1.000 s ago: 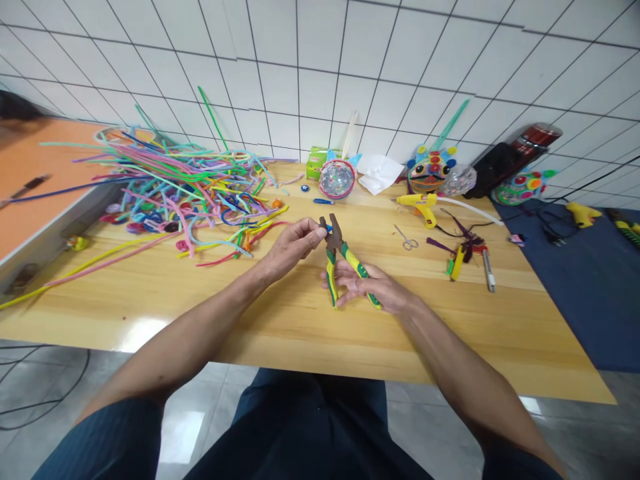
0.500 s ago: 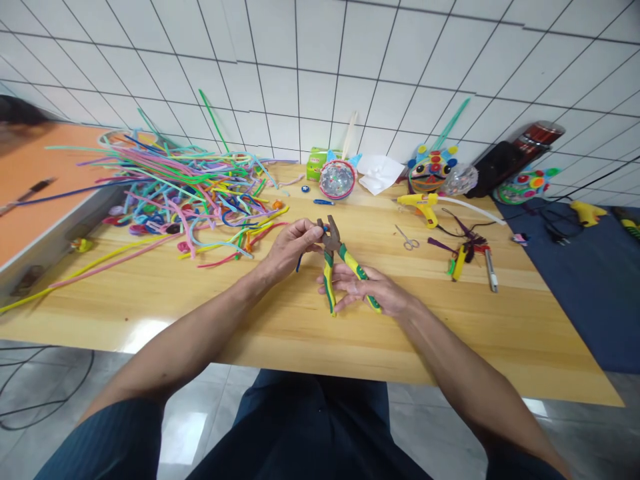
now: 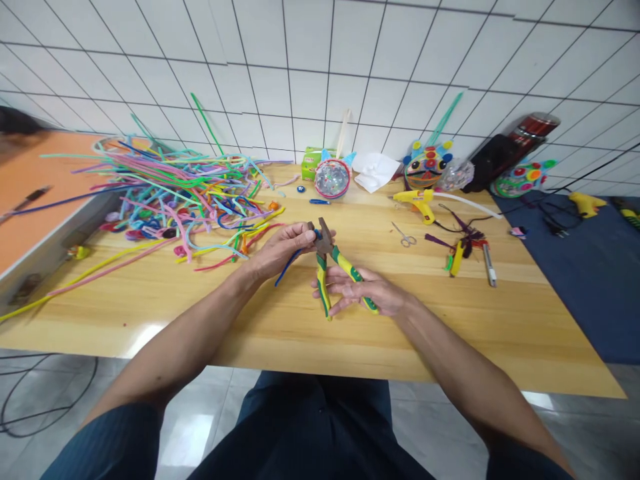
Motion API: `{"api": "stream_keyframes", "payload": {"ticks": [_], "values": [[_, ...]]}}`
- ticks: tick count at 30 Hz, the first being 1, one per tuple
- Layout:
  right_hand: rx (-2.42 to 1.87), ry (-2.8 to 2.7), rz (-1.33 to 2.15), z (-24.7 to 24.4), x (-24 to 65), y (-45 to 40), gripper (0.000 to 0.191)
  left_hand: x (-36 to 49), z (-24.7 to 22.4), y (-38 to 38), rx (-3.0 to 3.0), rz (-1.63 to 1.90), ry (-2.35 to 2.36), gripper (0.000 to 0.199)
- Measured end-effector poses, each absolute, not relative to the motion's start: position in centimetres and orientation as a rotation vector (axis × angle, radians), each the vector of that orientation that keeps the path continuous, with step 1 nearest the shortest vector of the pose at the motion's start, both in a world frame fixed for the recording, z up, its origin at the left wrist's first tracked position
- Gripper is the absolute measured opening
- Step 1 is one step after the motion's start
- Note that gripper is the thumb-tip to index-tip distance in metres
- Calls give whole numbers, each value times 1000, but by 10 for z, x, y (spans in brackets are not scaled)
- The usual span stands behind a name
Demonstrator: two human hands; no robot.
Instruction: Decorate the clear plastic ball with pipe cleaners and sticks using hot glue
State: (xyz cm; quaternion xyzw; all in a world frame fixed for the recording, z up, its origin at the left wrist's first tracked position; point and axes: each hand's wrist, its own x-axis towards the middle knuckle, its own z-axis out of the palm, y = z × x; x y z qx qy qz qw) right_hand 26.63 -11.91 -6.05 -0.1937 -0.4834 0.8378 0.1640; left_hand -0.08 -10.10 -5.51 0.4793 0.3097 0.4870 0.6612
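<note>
In my right hand (image 3: 365, 291) are pliers (image 3: 326, 248) with yellow and green handles, their handles spread and the metal jaws apart. My left hand (image 3: 286, 249) is closed in a pinch on a dark blue pipe cleaner (image 3: 287, 268), whose tail hangs down below the fingers. A small blue part of it shows at the fingertips, beside the open jaws; whether the jaws touch it I cannot tell. Both hands are held above the wooden table (image 3: 240, 333).
Many coloured pipe cleaners (image 3: 175, 177) are heaped at the left. Behind the hands stand a clear decorated ball (image 3: 333, 179) and a green box (image 3: 310, 163). Small scissors (image 3: 404, 235), a yellow glue gun (image 3: 417, 203), a decorated face (image 3: 429, 165) and a utility knife (image 3: 456, 259) lie or stand rightward.
More of the blue pipe cleaner's tail shows beneath my left hand. The pliers and both hands sit slightly further left in view, the jaws still apart.
</note>
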Motion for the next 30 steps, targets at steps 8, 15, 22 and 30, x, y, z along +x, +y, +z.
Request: {"api": "stream_keyframes", "payload": {"ticks": [8,15,22,30], "values": [[-551,-1366,2407,-61,264,-120,59,-1,-51,-102,1083,1133,671,55],[-589,-1443,2263,-61,266,-120,57,4,-52,-103,1118,1133,748,59],[-656,-1580,2173,-63,268,-117,54,3,-52,-102,1137,1165,843,63],[-687,-1604,2141,-63,267,-116,50,-3,-52,-99,1211,1122,850,61]]}}
